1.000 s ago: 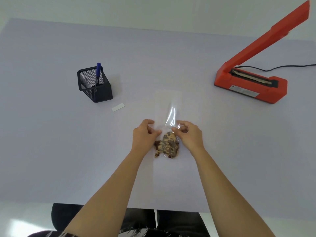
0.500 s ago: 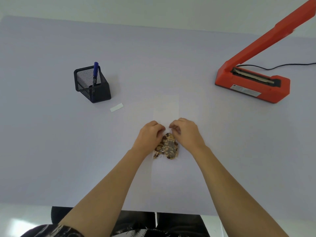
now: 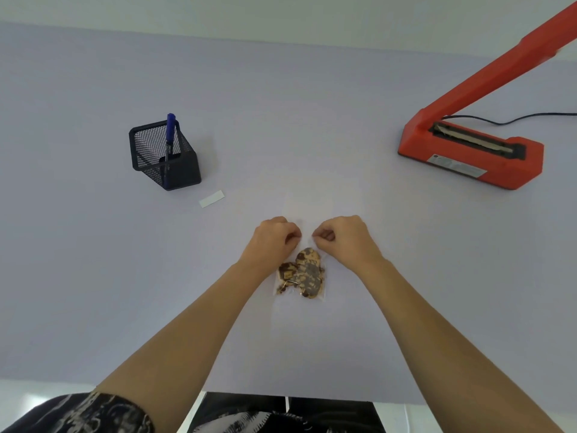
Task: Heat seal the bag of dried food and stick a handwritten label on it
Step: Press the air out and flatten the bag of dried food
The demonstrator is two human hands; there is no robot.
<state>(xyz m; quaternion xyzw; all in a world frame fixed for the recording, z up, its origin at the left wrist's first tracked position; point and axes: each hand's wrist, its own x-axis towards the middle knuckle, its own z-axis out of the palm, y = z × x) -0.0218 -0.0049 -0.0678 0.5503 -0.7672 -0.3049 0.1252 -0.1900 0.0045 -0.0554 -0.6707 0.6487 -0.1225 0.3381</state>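
Centrally placed on pale lilac desk (image 3: 93, 276): clear plastic bag (image 3: 300, 278) of brown-and-cream dried food pieces, contents bunched at near, closed end. Open neck stretched flat away from wearer, faint against desk, far edge hard to trace. Left hand (image 3: 272, 242) and right hand (image 3: 342, 240) curled into loose fists just beyond food, side by side with narrow gap between, fingertips pinched down on bag film at either side. Probably held so to press air out and keep pieces clear of strip to be sealed; exact grip on film not resolvable through transparency.

Set at far right: orange impulse heat sealer (image 3: 471, 154), lever arm (image 3: 499, 70) raised, sealing bar exposed, black power cord (image 3: 512, 118) trailing off right edge. Arm apparently left up so bag neck could be laid across bar without extra motion. Well apart from bag, hence carry across desk judged necessary before sealing.

Kept at far left: black wire-mesh pen holder (image 3: 165, 156) with blue marker pen (image 3: 170, 135) standing upright inside. Just beside holder, on near side: small white rectangular label (image 3: 212, 198), lying flat, blank as far as visible. Writing tools grouped together, presumably reserved for labelling step after seal. Neither sealing nor labelling yet done.
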